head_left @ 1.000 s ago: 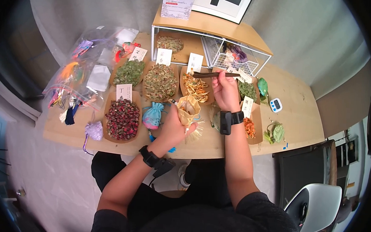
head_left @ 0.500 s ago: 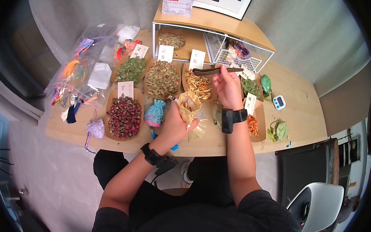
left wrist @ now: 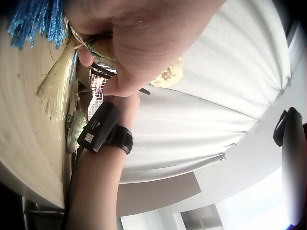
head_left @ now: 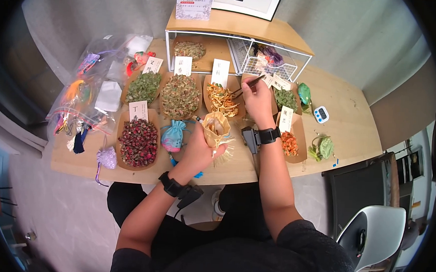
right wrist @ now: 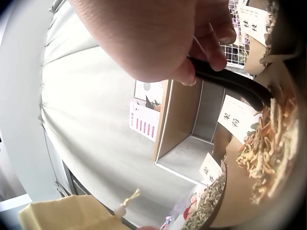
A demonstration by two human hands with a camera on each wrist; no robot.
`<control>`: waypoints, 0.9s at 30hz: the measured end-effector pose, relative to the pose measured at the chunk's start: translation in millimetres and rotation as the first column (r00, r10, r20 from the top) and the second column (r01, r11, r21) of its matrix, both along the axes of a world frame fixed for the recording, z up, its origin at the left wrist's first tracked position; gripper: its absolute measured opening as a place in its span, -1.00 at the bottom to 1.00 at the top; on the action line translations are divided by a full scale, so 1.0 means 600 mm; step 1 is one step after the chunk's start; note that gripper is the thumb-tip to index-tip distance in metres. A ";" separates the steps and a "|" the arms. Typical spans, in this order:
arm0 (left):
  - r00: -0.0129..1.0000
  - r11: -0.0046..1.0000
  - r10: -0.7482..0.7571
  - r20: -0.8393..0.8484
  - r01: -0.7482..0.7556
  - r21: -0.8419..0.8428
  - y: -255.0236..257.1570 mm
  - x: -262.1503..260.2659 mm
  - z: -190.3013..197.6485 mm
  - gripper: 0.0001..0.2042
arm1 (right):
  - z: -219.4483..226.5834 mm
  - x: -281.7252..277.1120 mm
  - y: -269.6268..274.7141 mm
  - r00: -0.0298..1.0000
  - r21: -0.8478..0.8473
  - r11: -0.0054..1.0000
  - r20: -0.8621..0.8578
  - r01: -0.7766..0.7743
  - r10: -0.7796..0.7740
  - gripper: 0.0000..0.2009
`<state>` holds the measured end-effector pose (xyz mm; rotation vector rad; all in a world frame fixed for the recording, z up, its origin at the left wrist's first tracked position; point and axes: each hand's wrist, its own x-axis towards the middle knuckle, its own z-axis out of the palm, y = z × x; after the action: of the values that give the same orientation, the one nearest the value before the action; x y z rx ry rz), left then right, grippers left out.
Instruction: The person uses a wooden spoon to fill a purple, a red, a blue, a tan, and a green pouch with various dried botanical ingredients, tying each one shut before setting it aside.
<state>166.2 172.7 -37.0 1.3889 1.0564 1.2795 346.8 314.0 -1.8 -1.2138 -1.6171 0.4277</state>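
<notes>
Yellow cloth pouch (head_left: 213, 136), open-mouthed

The pouch (head_left: 215, 137) is showing a plain pale yellow, and the tassel (left wrist: 56, 88) is hanging in straw cream. The tweezers (right wrist: 235, 83) are looking nearly black. The dried strips (head_left: 222, 101) are mixing yellow, orange and off-white, the buds (head_left: 138, 142) are mingling deep red with pink, and the orange flakes (head_left: 289, 144) are standing out against a brown tray (head_left: 299, 133). The small sachet (head_left: 172, 137) is pairing light blue with pink, the timer (head_left: 320, 114) is setting blue against white, the cards (head_left: 220, 73) are bearing black characters on white, and the tabletop (head_left: 355, 155) is showing light tan.
</notes>
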 end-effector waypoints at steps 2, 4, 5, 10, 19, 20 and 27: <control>1.000 1.000 0.016 -0.026 -0.016 0.024 0.000 0.000 -0.002 -0.29 | 0.009 -0.006 -0.010 0.997 -0.044 0.997 0.022 -0.070 0.071 -0.89; 0.999 0.999 0.021 -0.034 -0.020 0.034 0.001 -0.001 -0.004 -0.28 | 0.014 -0.011 -0.016 0.991 -0.052 0.992 0.066 -0.115 0.118 -0.89; 0.999 0.999 0.017 -0.029 -0.016 0.033 0.002 -0.001 -0.005 -0.27 | 0.010 -0.010 -0.013 0.987 -0.027 0.989 0.070 -0.145 0.146 -0.89; 0.999 0.999 0.026 -0.038 -0.025 0.038 0.002 0.000 -0.005 -0.25 | 0.017 -0.018 -0.022 0.980 -0.061 0.980 0.049 -0.191 0.194 -0.88; 0.999 0.999 0.018 -0.041 -0.016 0.040 0.002 -0.001 -0.004 -0.25 | 0.006 -0.021 -0.019 0.945 -0.044 0.957 0.156 -0.285 0.289 -0.85; 0.999 0.999 0.017 -0.037 -0.016 0.039 0.002 -0.001 -0.005 -0.26 | 0.004 -0.020 -0.018 0.939 -0.046 0.956 0.179 -0.290 0.294 -0.84; 0.999 0.999 0.025 -0.041 -0.023 0.044 0.001 0.001 -0.004 -0.27 | 0.000 -0.019 -0.011 0.972 -0.038 0.988 0.175 -0.153 0.157 -0.86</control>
<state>166.5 173.4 -39.6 1.4451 1.0816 1.3032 335.4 307.2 -2.0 -1.1752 -1.8734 0.4485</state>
